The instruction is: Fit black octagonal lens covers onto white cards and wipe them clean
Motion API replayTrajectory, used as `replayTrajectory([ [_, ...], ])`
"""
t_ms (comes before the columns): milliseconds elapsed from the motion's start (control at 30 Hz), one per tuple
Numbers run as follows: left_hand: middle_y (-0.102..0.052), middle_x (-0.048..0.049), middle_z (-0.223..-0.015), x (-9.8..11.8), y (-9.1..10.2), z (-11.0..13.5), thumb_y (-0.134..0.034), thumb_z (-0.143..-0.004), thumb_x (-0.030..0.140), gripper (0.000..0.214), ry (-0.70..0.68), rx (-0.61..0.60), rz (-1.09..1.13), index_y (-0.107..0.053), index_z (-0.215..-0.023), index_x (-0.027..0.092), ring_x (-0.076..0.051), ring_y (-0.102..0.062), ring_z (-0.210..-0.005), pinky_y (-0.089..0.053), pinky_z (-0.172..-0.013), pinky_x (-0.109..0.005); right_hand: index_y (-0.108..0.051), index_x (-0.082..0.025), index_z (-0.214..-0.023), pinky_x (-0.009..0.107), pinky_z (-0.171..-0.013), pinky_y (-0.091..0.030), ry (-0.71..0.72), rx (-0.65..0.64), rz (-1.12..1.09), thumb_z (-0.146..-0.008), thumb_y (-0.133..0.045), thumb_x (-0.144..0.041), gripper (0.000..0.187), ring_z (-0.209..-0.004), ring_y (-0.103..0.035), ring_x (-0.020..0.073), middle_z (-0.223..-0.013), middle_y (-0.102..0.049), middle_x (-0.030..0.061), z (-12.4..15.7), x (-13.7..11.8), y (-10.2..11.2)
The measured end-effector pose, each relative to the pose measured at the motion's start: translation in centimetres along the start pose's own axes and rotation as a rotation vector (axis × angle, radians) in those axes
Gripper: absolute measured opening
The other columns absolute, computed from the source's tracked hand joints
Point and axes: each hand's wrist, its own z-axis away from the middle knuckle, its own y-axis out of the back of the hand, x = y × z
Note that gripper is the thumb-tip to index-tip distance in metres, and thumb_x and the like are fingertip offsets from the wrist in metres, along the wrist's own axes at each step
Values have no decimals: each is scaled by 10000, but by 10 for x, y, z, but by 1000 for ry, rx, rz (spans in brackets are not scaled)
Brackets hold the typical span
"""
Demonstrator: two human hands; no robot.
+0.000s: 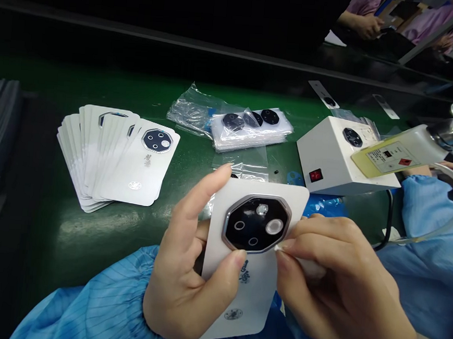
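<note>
My left hand (187, 271) grips a white phone back cover (253, 297) upright by its left edge, thumb just below the black octagonal camera module (254, 223). My right hand (338, 288) is closed in a pinch on a small white cloth or swab (309, 268) whose tip touches the right edge of the camera module. Both arms wear blue sleeves.
A fanned stack of white back covers (109, 160) lies on the green belt (48, 239) at left. Bagged covers (249, 127) sit further back. A white box with a red switch (331, 159) stands at right, with a labelled tool (408, 150) resting on it. Another person's hands (363, 23) work at far right.
</note>
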Motion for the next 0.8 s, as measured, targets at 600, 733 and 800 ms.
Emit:
replayTrajectory([
  [600, -452, -36, -1419, -17, -2, 11, -501, -812, 69, 743, -135, -84, -189, -185, -1451, 275, -226, -679, -969, -607, -794, -337, -586, -182, -822, 266, -739, -473, 112, 55, 295, -845, -538, -134, 71, -723, -564, 119, -756, -593, -1, 2, -5, -21],
  [733, -523, -49, -1360, -17, -2, 8, -521, -771, 14, 781, -204, -95, -222, -196, -1452, 217, -181, -706, -843, -601, -726, -278, -564, -189, -770, 274, -742, -451, 112, 64, 291, -855, -518, -120, 118, -736, -547, 127, -752, -579, 0, 1, -6, -22],
  [800, -537, -62, -1345, -18, -2, 6, -536, -750, -11, 798, -226, -104, -224, -206, -1449, 187, -160, -708, -779, -594, -687, -251, -544, -189, -738, 281, -725, -444, 108, 60, 292, -855, -511, -110, 145, -729, -536, 131, -741, -569, 2, 0, -6, -23],
])
